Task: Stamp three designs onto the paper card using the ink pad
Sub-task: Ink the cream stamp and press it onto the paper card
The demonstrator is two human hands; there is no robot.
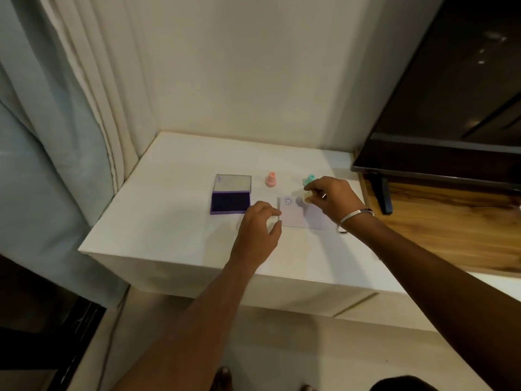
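Card (298, 215), one print, lettering perhaps unreadable

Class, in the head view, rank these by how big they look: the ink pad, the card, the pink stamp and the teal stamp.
1. Ink pad, lid open.
2. Card, partly covered by both hands.
3. Pink stamp.
The teal stamp is half hidden behind the right hand, so I won't rank it against the pink one.

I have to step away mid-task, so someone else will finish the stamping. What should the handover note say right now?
Left hand: open, fingertips pinning the paper card's left edge.
Right hand: holding a cream stamp at the card's top middle.
Ink pad: open, left of the card. Pink stamp and teal stamp stand behind the card.
Done: one print visible, top left.
Left: finish the second print, then a third.
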